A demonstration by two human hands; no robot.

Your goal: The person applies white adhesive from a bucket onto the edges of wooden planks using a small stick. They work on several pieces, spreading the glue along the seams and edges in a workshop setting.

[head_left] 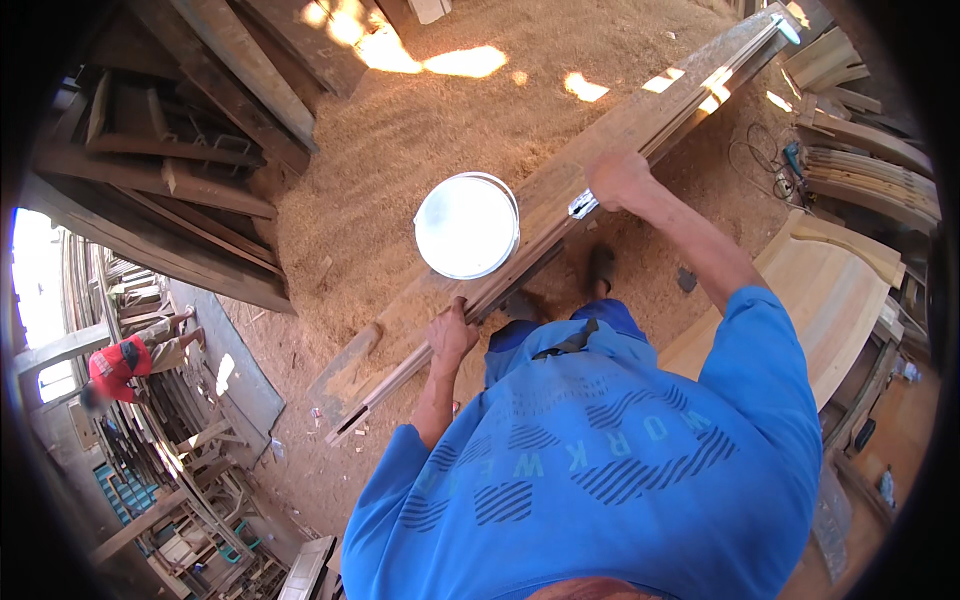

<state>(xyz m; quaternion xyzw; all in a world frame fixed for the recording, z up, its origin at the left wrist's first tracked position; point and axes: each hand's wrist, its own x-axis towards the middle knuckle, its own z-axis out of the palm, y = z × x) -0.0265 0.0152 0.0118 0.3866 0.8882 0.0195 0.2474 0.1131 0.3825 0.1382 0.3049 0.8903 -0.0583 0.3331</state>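
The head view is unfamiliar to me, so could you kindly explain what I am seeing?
There is no robot here: these are a person's bare hands, seen from above by a fisheye camera on their head, so straight edges bend. The blue shirt is the wearer's own. A long plank runs diagonally, apparently bearing a round white container. The left hand is at a narrow wooden strip along it; the right hand appears to hold a silvery object, too small to identify.
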